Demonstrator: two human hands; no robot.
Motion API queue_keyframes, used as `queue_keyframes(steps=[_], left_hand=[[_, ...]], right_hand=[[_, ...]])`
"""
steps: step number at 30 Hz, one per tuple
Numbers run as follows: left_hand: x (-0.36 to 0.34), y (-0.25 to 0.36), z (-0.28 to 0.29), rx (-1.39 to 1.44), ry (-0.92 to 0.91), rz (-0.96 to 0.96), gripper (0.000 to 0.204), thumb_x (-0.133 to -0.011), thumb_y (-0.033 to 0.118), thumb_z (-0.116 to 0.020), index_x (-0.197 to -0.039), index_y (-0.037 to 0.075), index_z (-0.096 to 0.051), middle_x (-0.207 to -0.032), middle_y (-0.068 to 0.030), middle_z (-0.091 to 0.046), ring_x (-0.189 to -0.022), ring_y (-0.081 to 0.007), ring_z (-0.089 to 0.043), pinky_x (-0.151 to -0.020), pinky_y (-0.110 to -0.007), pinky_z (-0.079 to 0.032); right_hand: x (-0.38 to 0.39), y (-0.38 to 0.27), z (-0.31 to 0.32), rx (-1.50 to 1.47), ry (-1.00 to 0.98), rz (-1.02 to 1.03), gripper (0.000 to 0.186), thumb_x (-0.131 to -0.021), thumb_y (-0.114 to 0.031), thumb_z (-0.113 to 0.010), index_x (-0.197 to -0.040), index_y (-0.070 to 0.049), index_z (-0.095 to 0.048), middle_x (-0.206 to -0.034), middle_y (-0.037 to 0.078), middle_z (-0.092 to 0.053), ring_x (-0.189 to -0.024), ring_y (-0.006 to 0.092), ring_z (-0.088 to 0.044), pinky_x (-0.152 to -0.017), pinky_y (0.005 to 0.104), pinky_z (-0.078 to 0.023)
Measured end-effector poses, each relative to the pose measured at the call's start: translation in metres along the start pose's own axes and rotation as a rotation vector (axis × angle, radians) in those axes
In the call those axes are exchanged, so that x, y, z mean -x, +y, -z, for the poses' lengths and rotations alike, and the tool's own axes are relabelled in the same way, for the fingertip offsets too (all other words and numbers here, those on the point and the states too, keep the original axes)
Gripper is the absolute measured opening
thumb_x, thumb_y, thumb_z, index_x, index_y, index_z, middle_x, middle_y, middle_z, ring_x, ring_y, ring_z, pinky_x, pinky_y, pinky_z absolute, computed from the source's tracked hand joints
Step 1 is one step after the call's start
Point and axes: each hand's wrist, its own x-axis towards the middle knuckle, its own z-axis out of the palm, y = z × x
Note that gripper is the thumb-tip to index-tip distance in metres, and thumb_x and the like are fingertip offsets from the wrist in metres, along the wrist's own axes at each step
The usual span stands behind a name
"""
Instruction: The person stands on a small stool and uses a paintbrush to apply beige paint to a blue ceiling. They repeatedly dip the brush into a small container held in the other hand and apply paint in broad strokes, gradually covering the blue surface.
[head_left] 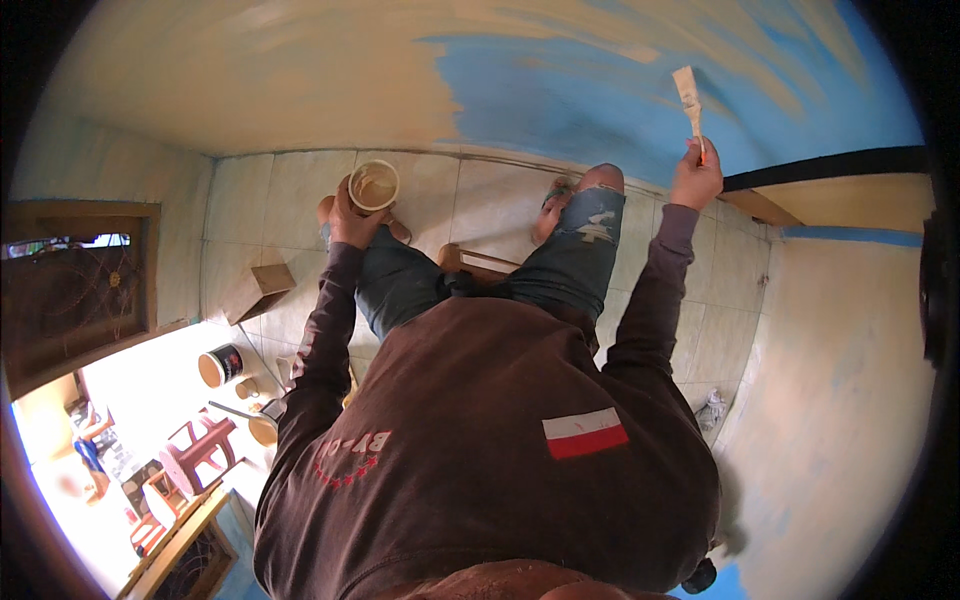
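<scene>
My left hand [350, 220] is closed round a small round tub [375, 184] with cream-coloured paint inside, held above the tiled floor near my knee. Raised at the right, my right hand [697, 180] grips the handle of a paintbrush [688, 95]. Its bristles are coated pale cream and point up toward the wall; whether they touch it I cannot tell. Before me the wall [560, 95] is blue in the middle and right, with cream covering the left part and cream streaks over the blue higher up.
A dark ledge [830, 165] juts from the wall at right. On the floor [290, 190] at left are a brown box [258, 292], a paint bucket [221, 365] and a reddish wooden chair [198, 452]. A wooden-framed window [85, 280] is on the left wall. Outside the bright doorway, a person [90, 450] is partly visible.
</scene>
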Motion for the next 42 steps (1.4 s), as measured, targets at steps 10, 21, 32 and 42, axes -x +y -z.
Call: queue_keyframes(steps=[10, 21, 32, 42], left_hand=[[0.001, 0.001, 0.001, 0.064, -0.084, -0.004, 0.089, -0.068, 0.032, -0.088, -0.141, 0.006, -0.044, -0.126, -0.0192, -0.063, -0.115, -0.0355, -0.063, -0.094, -0.044, -0.053], [-0.008, -0.022, -0.008, 0.074, -0.085, 0.062, 0.093, -0.065, 0.032, -0.089, -0.142, 0.005, -0.044, -0.13, -0.0208, -0.06, -0.121, -0.0369, -0.059, -0.099, -0.044, -0.049], [-0.005, -0.013, -0.006, 0.089, -0.076, 0.043, 0.093, -0.066, 0.031, -0.089, -0.142, 0.005, -0.043, -0.129, -0.02, -0.061, -0.119, -0.0368, -0.06, -0.098, -0.045, -0.05], [0.002, 0.016, 0.008, 0.087, -0.095, 0.024, 0.092, -0.067, 0.027, -0.09, -0.143, 0.005, -0.043, -0.129, -0.0185, -0.061, -0.118, -0.0328, -0.062, -0.095, -0.041, -0.053]], right_hand=[[0.042, -0.108, -0.042, -0.28, -0.365, 0.04, 0.019, -0.094, -0.015, -0.064, -0.11, -0.006, -0.071, -0.088, 0.01, -0.074, -0.077, 0.0183, -0.07, -0.073, 0.031, -0.053], [0.056, -0.181, -0.202, -0.422, -0.521, 0.32, 0.019, -0.089, -0.018, -0.067, -0.103, -0.006, -0.073, -0.082, 0.019, -0.069, -0.074, 0.034, -0.07, -0.065, 0.0392, -0.054], [-0.022, -0.063, -0.108, -0.171, -0.442, 0.162, 0.022, -0.09, -0.02, -0.07, -0.109, -0.01, -0.074, -0.085, 0.014, -0.073, -0.076, 0.0252, -0.071, -0.071, 0.0351, -0.054], [-0.064, 0.026, 0.004, 0.022, -0.219, 0.114, 0.021, -0.093, -0.019, -0.067, -0.111, -0.01, -0.073, -0.087, 0.008, -0.075, -0.075, 0.0173, -0.069, -0.072, 0.0326, -0.053]])
